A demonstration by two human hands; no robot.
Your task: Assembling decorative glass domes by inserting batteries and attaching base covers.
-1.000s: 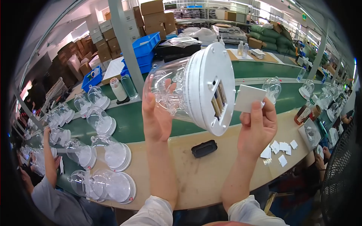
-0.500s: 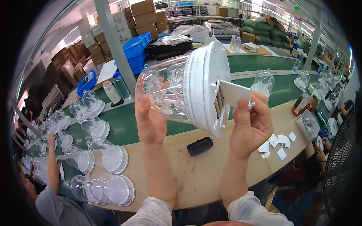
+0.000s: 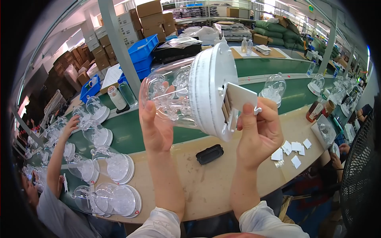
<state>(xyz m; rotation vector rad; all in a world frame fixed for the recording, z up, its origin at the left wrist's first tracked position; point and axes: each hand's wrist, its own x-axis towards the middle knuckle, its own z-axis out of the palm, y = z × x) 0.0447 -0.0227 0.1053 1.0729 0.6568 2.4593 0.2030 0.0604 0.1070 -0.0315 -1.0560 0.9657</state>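
My left hand [image 3: 156, 127] is wrapped around a clear dome ornament [image 3: 204, 91], holding it up on its side. Its round white base faces right, and clear decorations show inside the dome. In the base's underside is a rectangular opening [image 3: 226, 109]. Between thumb and fingers my right hand [image 3: 260, 133] pinches a small white battery cover [image 3: 241, 97] with a little hook at one corner. The cover's far edge is at the opening; whether it touches the base I cannot tell.
Several dome ornaments [image 3: 119, 164] stand at the left on the table, more on the green conveyor [image 3: 166, 139]. A black tray [image 3: 210, 154] and loose white covers [image 3: 296, 146] lie on the tabletop. At left, a co-worker's hand [image 3: 70, 126] reaches among the domes. A black fan [image 3: 361, 166] stands right.
The dome ornament and both my hands have shifted slightly left. The cover stays pinched at the opening. The co-worker's arm at the left has reached farther up and right.
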